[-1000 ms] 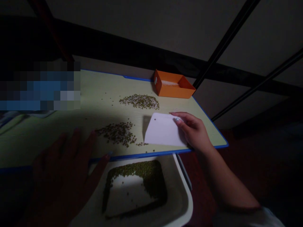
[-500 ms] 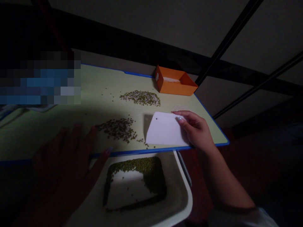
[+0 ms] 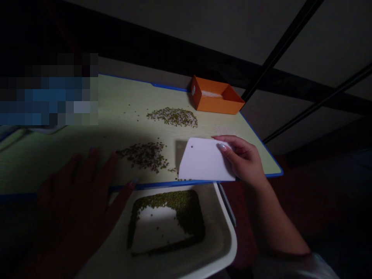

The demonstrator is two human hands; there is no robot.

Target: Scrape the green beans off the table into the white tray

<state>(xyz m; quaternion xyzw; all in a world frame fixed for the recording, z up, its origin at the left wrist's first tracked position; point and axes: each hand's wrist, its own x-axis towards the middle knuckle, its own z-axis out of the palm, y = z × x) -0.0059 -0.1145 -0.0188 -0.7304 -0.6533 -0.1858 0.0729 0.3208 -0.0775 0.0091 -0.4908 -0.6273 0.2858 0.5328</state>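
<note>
My right hand [image 3: 245, 157] pinches a flat white scraper [image 3: 205, 161] by its right side, thumb on its face. The scraper's lower edge lies along the table's blue front edge, with a few green beans by its left corner. My left hand [image 3: 84, 186] is in deep shadow, fingers spread at the front of the table, holding nothing. Just right of its fingertips is a pile of beans mixed with pale grains [image 3: 145, 155]. Farther back lies a second such pile [image 3: 173, 117]. Below the edge, a white basin [image 3: 231, 244] holds green beans [image 3: 188, 211] banked around its bottom.
An orange open box [image 3: 217, 101] with white grains inside stands at the table's back right corner. Some pale grains lie scattered in front of it. Blurred-out blue and grey shapes fill the left side. The pale table [image 3: 122, 93] has a blue rim.
The white scraper has come slightly toward the front edge, and its lower side now meets the blue rim. My left hand stays nearly still. The view has tilted slightly.
</note>
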